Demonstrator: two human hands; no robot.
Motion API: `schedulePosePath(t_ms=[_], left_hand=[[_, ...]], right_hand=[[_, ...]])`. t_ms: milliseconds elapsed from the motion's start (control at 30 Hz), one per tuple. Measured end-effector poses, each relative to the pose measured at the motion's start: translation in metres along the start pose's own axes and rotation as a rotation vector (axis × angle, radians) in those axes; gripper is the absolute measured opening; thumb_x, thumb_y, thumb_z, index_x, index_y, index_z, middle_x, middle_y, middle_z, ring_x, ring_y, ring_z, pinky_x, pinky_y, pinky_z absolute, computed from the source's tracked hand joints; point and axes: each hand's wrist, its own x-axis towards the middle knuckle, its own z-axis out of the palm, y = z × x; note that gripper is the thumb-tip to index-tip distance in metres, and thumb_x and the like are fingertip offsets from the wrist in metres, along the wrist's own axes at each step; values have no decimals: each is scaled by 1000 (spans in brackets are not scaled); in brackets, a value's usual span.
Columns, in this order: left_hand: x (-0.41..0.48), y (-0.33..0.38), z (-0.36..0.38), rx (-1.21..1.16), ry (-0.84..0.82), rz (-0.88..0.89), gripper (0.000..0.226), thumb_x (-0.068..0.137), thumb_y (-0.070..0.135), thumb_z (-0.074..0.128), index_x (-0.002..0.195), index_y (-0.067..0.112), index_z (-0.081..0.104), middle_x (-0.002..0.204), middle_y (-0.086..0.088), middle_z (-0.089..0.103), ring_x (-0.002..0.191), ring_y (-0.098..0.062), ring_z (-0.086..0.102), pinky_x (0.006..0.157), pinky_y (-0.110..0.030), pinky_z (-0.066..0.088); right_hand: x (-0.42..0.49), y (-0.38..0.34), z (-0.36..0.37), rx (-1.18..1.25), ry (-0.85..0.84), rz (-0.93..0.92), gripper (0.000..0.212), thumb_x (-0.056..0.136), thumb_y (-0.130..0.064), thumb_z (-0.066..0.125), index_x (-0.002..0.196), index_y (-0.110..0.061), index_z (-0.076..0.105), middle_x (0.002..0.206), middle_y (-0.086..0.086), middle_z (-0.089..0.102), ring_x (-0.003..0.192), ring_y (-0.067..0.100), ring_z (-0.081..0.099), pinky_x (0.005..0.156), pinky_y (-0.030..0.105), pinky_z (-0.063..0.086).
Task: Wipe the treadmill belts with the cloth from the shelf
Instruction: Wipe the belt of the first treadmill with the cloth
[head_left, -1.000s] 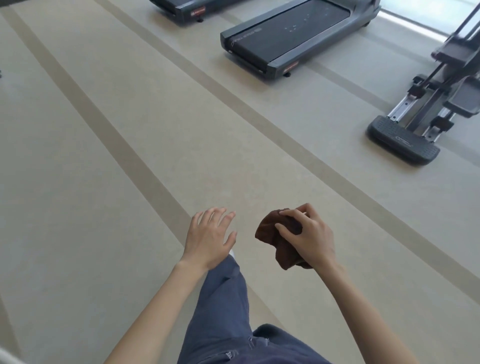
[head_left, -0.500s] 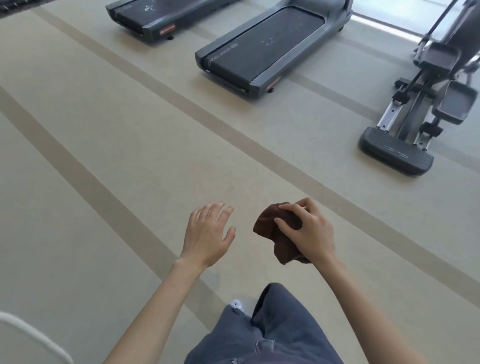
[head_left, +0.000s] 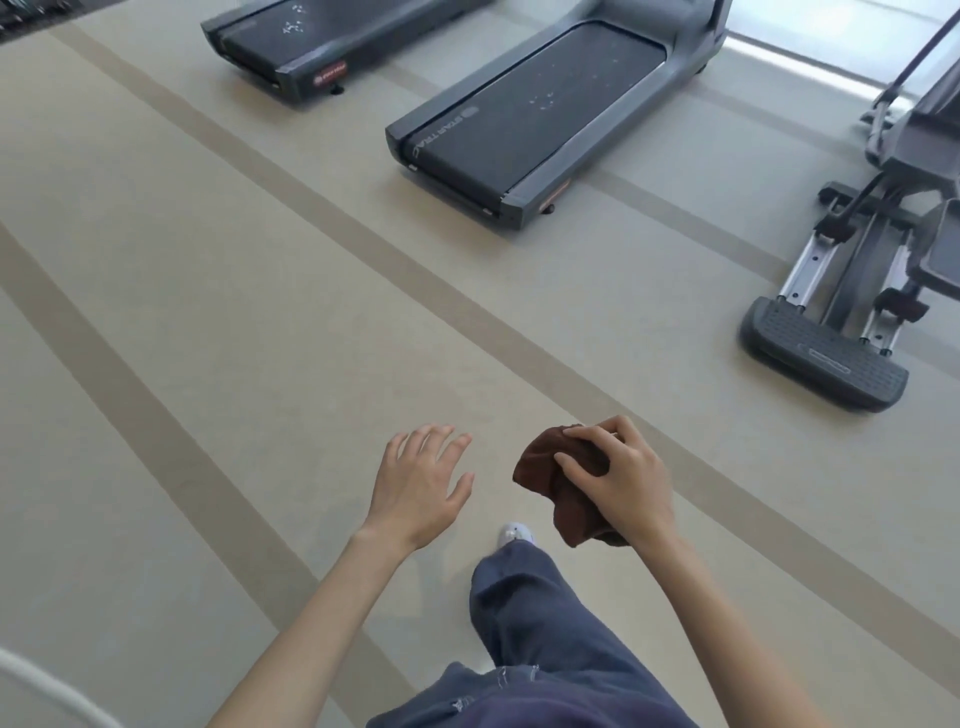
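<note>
the right hand (head_left: 618, 483) gripped the cloth (head_left: 550, 467), fingers curled over the top of the brown bundle, and a loose end hung below the palm. the left hand (head_left: 421, 488) held nothing, its fingers spread and relaxed, palm down. it was just beside the cloth but not touching it. the two hands were apart, both in the air over the floor (head_left: 218, 291), with bare forearms reaching in from the bottom edge.

the cloth was well apart from both treadmills. the near treadmill (head_left: 524, 200) lay ahead, up and right of centre. the near belt (head_left: 540, 104) was dark, with a few pale specks and white lettering at its rear end. the far treadmill (head_left: 306, 78) lay to its left at the top edge. the far belt (head_left: 280, 36) showed pale specks too, and a red label sat on the rear corner.

a machine (head_left: 826, 358) with a ribbed foot plate stood at the right edge. a blue trouser leg (head_left: 524, 603) showed below the hands, with a white shoe (head_left: 515, 534) at its tip on the floor. darker stripes (head_left: 156, 431) ran diagonally across the beige floor.
</note>
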Motion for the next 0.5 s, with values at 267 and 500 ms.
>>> schedulePosePath(t_ms=[267, 500], left_hand=[[166, -8, -32, -26, 110, -5, 49, 86, 43, 37, 119, 18, 63, 121, -4, 63, 112, -25, 58, 94, -44, 45], [260, -33, -25, -45, 60, 15, 50, 86, 43, 37, 120, 17, 62, 121, -5, 63, 113, -26, 58, 94, -45, 46]], right_hand=[[167, -5, -36, -3, 38, -47, 22, 80, -44, 69, 102, -44, 66, 95, -20, 49, 81, 4, 53, 72, 32, 48], [253, 0, -17, -27, -9, -12, 22, 80, -44, 69, 102, -42, 67, 95, -19, 51, 82, 7, 56, 69, 30, 47]])
